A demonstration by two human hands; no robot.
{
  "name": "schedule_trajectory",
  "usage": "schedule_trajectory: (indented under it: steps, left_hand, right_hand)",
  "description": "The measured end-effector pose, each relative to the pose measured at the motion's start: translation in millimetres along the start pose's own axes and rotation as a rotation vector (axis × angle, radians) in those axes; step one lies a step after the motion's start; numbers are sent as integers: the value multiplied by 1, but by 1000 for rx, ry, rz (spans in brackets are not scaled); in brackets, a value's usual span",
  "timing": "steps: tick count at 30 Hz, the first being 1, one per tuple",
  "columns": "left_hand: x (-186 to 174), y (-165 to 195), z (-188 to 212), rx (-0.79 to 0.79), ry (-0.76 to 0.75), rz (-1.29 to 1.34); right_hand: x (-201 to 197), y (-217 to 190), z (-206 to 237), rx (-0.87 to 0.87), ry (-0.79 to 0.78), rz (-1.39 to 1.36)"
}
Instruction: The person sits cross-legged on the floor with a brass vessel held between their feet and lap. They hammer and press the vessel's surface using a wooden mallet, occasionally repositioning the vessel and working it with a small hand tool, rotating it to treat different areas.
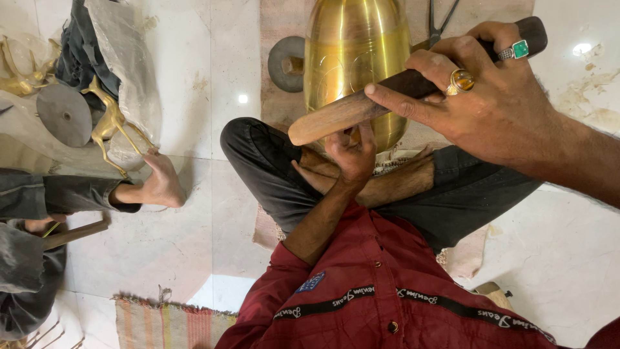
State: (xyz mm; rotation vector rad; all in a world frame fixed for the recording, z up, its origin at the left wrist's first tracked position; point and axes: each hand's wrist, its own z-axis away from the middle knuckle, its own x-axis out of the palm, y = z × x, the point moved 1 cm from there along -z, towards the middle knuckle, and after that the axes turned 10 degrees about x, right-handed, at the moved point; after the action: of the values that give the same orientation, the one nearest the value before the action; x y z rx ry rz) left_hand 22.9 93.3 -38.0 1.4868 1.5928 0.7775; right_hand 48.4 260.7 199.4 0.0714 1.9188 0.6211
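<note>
One red long-sleeved shirt (387, 291) fills the near edge of the head view; the wearer sits cross-legged in dark trousers (271, 161). One striped woven mat (168, 323) lies at the lower edge on the pale marble floor (194, 245).

Two hands are in use. The left hand (352, 155) rises from the rolled red sleeve, forearm angled up and to the right. Its fingers are bunched tightly together at the base of one tall polished brass vessel (355, 58), which stands just beyond the crossed legs. Whether these fingers pinch a small tool cannot be determined; the contact point is hidden behind the stick.

The right hand (491, 97) enters from the right edge, back of the hand upward, wrist level. Its fingers are wrapped firmly around one dark wooden stick with a pale worn tip (349, 116). The index finger extends along the shaft. The stick lies nearly horizontal across the vessel front, its pale tip directly above the left hand. Two rings are worn: one with an amber stone (462, 80), one with a green stone (520, 49).

At left, another person's bare foot (161, 184) rests on the floor. Beyond it lie one brass deer figurine (110, 123) and one grey metal disc (63, 115).
</note>
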Motion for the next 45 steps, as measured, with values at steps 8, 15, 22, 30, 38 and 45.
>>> schedule_trajectory:
  steps: [8, 15, 22, 30, 38, 45]
  left_hand:
    - [2, 6, -2, -43, 48, 141]
    - [-2, 0, 2, -38, -30, 104]
    - [4, -6, 6, 6, 27, 199]
    - [0, 1, 3, 99, -20, 29]
    - [3, 0, 2, -16, 1, 81]
    - [4, -12, 12, 16, -23, 164]
  right_hand:
    - [-1, 1, -5, -68, 52, 186]
    - [-4, -4, -12, -54, -18, 140]
    - [-5, -4, -11, -55, 1, 162]
    - [-1, -1, -4, -95, -6, 130]
    - [-2, -3, -6, -85, -29, 59]
    - [0, -1, -3, -89, 15, 89]
